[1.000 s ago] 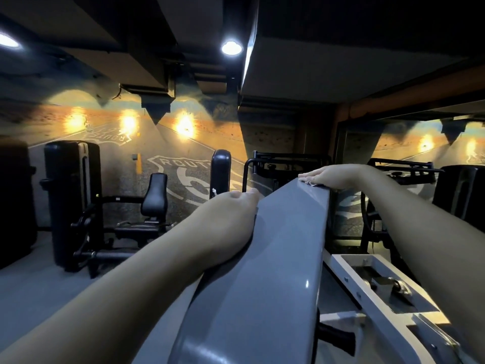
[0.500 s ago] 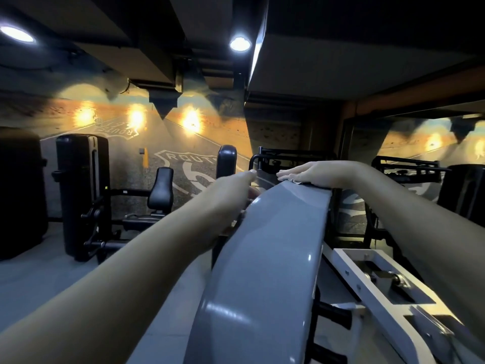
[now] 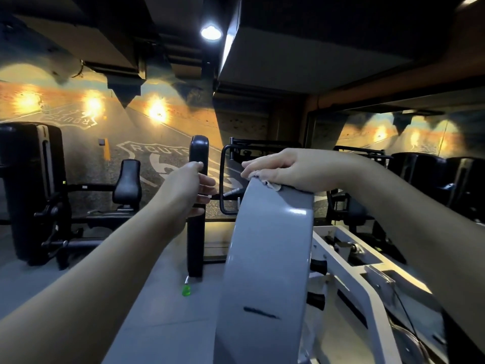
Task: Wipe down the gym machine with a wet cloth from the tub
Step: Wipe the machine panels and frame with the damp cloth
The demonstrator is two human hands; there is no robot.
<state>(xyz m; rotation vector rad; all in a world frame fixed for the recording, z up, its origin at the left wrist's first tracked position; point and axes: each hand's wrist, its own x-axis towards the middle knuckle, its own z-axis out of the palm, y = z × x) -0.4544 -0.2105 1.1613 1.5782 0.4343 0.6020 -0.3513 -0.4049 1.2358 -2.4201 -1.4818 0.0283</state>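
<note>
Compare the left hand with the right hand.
The right hand lies on top of the grey cover; the left hand is off it, in the air to its left. The right hand presses a white cloth onto the cover; the left hand holds nothing, fingers loosely spread. Both are bare and reach forward.

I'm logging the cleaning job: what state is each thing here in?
grey cover: glossy, dark streak low down.
right hand: flat, pressing the cloth down.
cloth: crumpled under the right hand, atop the grey cover.
left hand: fingers loose, holding nothing, off the grey cover.
ceiling lamp: lit.
</note>
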